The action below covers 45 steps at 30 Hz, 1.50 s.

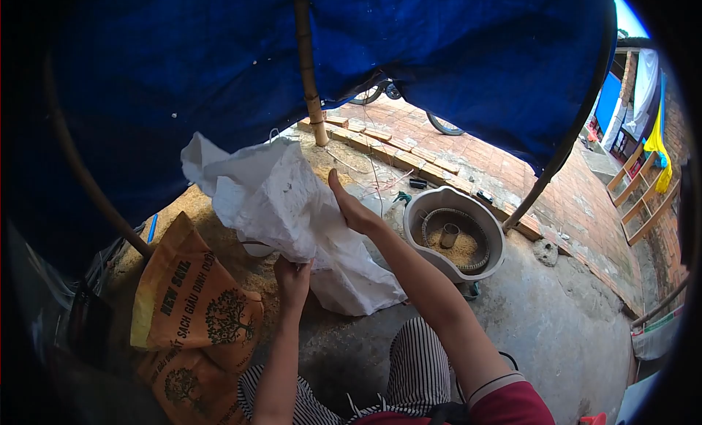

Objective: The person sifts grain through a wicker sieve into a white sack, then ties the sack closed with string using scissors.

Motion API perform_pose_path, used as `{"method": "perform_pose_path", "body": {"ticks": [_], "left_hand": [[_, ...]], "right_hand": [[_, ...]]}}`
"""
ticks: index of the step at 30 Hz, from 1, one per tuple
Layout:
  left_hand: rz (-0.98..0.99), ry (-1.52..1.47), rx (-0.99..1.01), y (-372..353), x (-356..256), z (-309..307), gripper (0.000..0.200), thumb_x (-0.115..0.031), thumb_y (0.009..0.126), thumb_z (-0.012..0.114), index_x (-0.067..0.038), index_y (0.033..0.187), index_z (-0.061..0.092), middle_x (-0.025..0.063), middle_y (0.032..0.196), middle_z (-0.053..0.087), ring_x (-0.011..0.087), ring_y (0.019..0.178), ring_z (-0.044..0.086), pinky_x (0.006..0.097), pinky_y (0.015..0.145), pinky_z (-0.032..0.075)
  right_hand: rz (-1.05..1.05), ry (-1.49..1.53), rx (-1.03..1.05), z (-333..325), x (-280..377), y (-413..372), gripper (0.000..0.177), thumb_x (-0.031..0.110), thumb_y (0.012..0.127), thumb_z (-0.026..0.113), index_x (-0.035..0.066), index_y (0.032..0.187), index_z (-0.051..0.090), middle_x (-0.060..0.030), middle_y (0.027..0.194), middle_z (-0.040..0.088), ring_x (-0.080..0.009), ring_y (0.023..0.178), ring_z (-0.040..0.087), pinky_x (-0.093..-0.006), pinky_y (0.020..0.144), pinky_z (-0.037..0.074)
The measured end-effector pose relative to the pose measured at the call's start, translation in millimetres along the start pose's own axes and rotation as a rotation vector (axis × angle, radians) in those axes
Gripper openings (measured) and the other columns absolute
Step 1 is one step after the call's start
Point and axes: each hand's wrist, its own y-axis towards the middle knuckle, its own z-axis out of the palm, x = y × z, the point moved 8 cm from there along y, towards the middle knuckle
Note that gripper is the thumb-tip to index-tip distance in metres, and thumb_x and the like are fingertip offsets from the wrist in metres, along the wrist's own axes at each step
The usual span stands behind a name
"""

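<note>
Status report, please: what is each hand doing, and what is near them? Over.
Left hand gripping white sack. Right hand open, against sack's side. Orange bag to the left, grey basin to the right.

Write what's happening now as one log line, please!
left hand: gripping crumpled white sack | right hand: open against its side | left side: orange printed sack | right side: grey plastic tub

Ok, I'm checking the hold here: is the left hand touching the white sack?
Touching. The head view shows the left hand with its fingertips against the lower edge of the white sack.
</note>
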Motion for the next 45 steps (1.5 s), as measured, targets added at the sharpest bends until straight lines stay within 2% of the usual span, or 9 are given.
{"method": "perform_pose_path", "body": {"ticks": [5,8,12,15,21,33,35,38,45], "left_hand": [[-0.162,-0.119,-0.172,15.6,29.2,4.3,0.025,-0.006,0.077,0.058,0.007,0.098,0.053,0.0134,0.092,0.062,0.0175,0.083,0.057,0.0293,0.073,0.043],[-0.123,-0.082,0.036,34.5,5.2,41.4,0.032,-0.005,0.072,0.061,0.004,0.102,0.054,0.0128,0.094,0.062,0.0188,0.087,0.058,0.0315,0.074,0.044],[-0.046,0.138,0.208,41.7,2.4,64.8,0.032,-0.007,0.072,0.064,0.001,0.102,0.055,0.0057,0.082,0.059,0.0127,0.076,0.055,0.0268,0.068,0.044],[-0.094,0.048,0.193,46.1,-10.7,48.4,0.046,-0.015,0.069,0.072,-0.001,0.108,0.052,0.006,0.076,0.055,0.0147,0.071,0.053,0.027,0.063,0.043],[-0.035,0.339,-0.299,91.2,45.5,-40.2,0.074,-0.025,0.062,0.079,0.0,0.122,0.044,0.0059,0.075,0.057,0.0156,0.067,0.053,0.0268,0.062,0.044],[-0.364,0.234,0.391,104.7,37.7,56.6,0.04,-0.025,0.077,0.062,0.003,0.104,0.056,0.0165,0.094,0.063,0.022,0.09,0.061,0.0306,0.079,0.046],[0.353,0.508,0.365,91.0,-11.2,77.1,0.04,-0.02,0.078,0.06,0.003,0.109,0.053,0.0172,0.105,0.059,0.0258,0.098,0.058,0.0333,0.082,0.045],[0.415,0.453,0.439,81.1,-25.3,79.6,0.043,-0.019,0.076,0.06,0.002,0.113,0.05,0.0181,0.114,0.055,0.0297,0.106,0.053,0.0363,0.085,0.044],[0.033,0.363,0.525,78.7,1.8,46.2,0.039,-0.018,0.076,0.062,0.001,0.109,0.054,0.0118,0.097,0.062,0.0206,0.085,0.06,0.031,0.071,0.047]], "right_hand": [[-0.144,0.176,0.408,2.7,-12.2,-22.1,0.081,0.059,0.085,0.039,-0.005,0.134,0.023,-0.0184,0.135,0.032,-0.0248,0.125,0.032,-0.033,0.105,0.022],[-0.25,-0.123,0.334,9.2,17.0,-48.8,0.072,0.025,0.071,0.073,-0.004,0.126,0.037,-0.0156,0.122,0.047,-0.0196,0.114,0.044,-0.031,0.095,0.036],[-0.288,-0.004,-0.124,-36.8,21.9,-38.6,0.036,0.017,0.074,0.066,-0.004,0.102,0.058,-0.0077,0.091,0.062,-0.014,0.081,0.059,-0.0269,0.072,0.046],[-0.288,0.007,-0.289,-74.2,12.8,-41.1,0.045,0.026,0.077,0.066,-0.004,0.108,0.055,-0.0085,0.096,0.061,-0.0153,0.085,0.058,-0.0273,0.075,0.045],[-0.109,0.12,-0.18,-110.1,-8.1,-60.2,0.056,0.032,0.077,0.066,-0.003,0.117,0.049,-0.0112,0.106,0.057,-0.0186,0.093,0.055,-0.0291,0.079,0.044],[-0.311,-0.114,0.069,-62.3,21.8,-50.3,0.065,0.017,0.064,0.077,-0.003,0.117,0.044,-0.0112,0.112,0.053,-0.0182,0.1,0.052,-0.0309,0.087,0.042],[-0.284,-0.113,0.112,-49.4,9.0,-36.0,0.064,0.016,0.063,0.077,-0.003,0.115,0.046,-0.0106,0.11,0.054,-0.0177,0.098,0.053,-0.0309,0.086,0.043],[-0.221,-0.082,0.173,-38.9,5.7,-34.6,0.058,0.015,0.061,0.078,-0.002,0.11,0.051,-0.0093,0.105,0.057,-0.0172,0.095,0.055,-0.0303,0.084,0.044],[-0.281,-0.087,0.042,-41.1,14.1,-40.7,0.041,0.015,0.066,0.074,-0.001,0.1,0.059,-0.0096,0.095,0.06,-0.0165,0.088,0.057,-0.0286,0.077,0.046]]}}
